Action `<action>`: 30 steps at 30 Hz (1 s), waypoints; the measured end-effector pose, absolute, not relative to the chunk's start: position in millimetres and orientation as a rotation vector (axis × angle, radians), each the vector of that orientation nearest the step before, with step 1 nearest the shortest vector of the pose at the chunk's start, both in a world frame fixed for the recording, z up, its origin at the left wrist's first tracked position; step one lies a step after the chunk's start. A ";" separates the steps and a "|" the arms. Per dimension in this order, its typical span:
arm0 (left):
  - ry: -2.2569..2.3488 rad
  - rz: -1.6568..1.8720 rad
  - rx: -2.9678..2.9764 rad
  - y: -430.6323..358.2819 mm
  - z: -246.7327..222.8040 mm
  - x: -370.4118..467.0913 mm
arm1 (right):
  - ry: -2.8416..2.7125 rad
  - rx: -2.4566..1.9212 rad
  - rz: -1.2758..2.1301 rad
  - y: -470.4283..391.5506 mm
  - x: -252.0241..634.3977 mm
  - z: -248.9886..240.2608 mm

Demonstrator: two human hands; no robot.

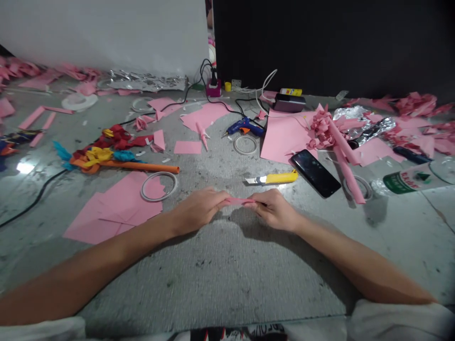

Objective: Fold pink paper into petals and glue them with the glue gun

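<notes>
Between my two hands a small strip of pink paper (236,201) is stretched level, just above the grey work surface (213,274). My left hand (201,208) pinches its left end between thumb and fingers. The right end is pinched by my right hand (273,208). Just beyond my right hand lies a yellow utility knife (280,177) with its blade out, pointing left. A black phone (315,173) rests to the right of the knife. Left of my left hand, a roll of tape (159,186) sits partly over several pink paper sheets (117,208).
A blue glue gun (245,126) lies beyond the knife, by another tape roll (245,145). Colourful paper flowers on an orange tube (149,166) lie at left. At right are a pink paper tube (348,175) and a plastic bottle (408,179). Cables run to a purple socket (213,88).
</notes>
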State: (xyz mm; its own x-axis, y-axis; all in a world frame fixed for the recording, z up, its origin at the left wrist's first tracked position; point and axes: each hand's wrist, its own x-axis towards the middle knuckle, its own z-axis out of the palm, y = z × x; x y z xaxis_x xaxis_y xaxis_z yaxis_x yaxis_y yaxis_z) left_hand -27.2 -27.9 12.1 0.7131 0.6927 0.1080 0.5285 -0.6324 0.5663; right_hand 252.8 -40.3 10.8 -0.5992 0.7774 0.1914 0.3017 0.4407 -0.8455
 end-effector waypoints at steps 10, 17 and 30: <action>0.521 0.904 2.056 -49.3 38.8 -29.4 | -1.431 -0.730 2.300 -57.5 240.9 17.5; 0.586 0.982 2.020 -53.4 31.8 -21.8 | -1.272 -0.685 2.422 -57.1 241.0 12.5; 0.762 0.882 1.885 -44.0 23.5 -20.6 | -1.295 -0.826 2.210 -53.3 241.1 11.9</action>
State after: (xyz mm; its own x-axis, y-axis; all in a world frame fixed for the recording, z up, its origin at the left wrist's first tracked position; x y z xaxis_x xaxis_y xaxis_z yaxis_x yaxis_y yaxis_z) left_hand -20.6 -44.0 23.5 0.5567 0.7865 0.2676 0.1503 -0.4121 0.8986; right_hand 241.1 -53.3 11.9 -0.7212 0.6382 -0.2693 -0.0771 -0.4603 -0.8844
